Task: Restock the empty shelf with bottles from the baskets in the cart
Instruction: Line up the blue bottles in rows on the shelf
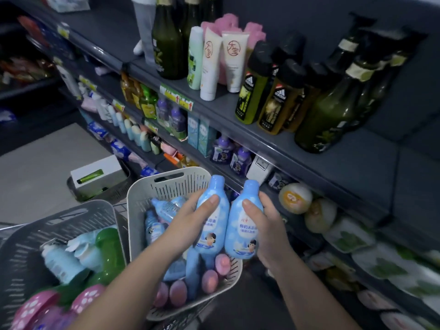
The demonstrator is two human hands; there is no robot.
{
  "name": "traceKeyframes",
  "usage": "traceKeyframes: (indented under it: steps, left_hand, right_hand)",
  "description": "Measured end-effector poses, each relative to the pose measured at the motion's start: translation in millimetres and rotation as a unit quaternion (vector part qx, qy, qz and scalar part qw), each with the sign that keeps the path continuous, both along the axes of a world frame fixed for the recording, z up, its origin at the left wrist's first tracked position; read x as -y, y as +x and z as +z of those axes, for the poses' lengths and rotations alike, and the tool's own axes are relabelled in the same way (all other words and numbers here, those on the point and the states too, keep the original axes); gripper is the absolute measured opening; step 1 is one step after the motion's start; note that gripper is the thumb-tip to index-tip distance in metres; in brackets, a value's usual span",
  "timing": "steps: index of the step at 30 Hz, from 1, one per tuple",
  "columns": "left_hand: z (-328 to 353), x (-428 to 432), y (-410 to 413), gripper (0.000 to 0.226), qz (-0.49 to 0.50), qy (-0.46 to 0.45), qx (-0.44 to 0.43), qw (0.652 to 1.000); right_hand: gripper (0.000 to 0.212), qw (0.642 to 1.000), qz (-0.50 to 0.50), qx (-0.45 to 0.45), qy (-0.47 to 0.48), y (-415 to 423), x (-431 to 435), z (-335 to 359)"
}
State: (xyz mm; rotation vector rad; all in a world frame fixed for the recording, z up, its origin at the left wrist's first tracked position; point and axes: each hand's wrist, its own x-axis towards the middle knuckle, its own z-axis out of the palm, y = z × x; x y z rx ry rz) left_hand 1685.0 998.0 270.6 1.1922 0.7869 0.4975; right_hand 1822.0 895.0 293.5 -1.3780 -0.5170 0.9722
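Observation:
My left hand (190, 217) grips a light blue bottle (212, 225) with a cartoon label, held upright above the white basket (140, 210). My right hand (269, 222) grips a second light blue bottle (242, 232) of the same kind, right beside the first. Both bottles hover over the basket's right part, close to the shelving. More blue bottles (162, 210) and pink-capped bottles (209, 279) lie inside the white basket. The grey shelf (345, 163) at the right has a bare stretch to the right of the dark green bottles (333, 110).
A grey basket (35, 236) at the left holds a green bottle (109, 251), pale blue bottles and pink spotted items. Shelves carry tubes (209, 65), black-capped wash bottles (281, 96) and purple bottles (240, 160). A white box (97, 172) sits in a basket on the floor.

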Motion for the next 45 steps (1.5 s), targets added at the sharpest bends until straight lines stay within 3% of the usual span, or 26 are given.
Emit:
traceKeyframes:
  steps: [6,18,29,35,40,45]
  left_hand:
    - [35,42,44,0.041,-0.053,0.044,0.017,0.997]
    - [61,215,154,0.038,-0.184,-0.041,0.04,0.981]
    - [76,333,233,0.046,-0.268,-0.002,0.049,0.962]
    - [93,330,286,0.051,-0.323,0.031,0.051,0.944]
    - [110,300,342,0.038,-0.331,0.057,0.074,0.939]
    - [104,249,404,0.047,-0.328,0.133,0.081,0.932]
  right_hand:
    - [0.025,0.996,-0.074,-0.018,0.051,26,56,33]
    - [0.021,0.981,-0.188,0.03,0.027,106,247,64]
    - [0.022,0.968,-0.239,0.067,0.029,173,386,76]
    - [0.033,0.967,-0.236,0.087,0.048,221,398,93]
    - [0.033,0.965,-0.218,0.137,0.054,281,374,107]
    - [0.038,0.95,-0.205,0.237,0.005,341,335,104]
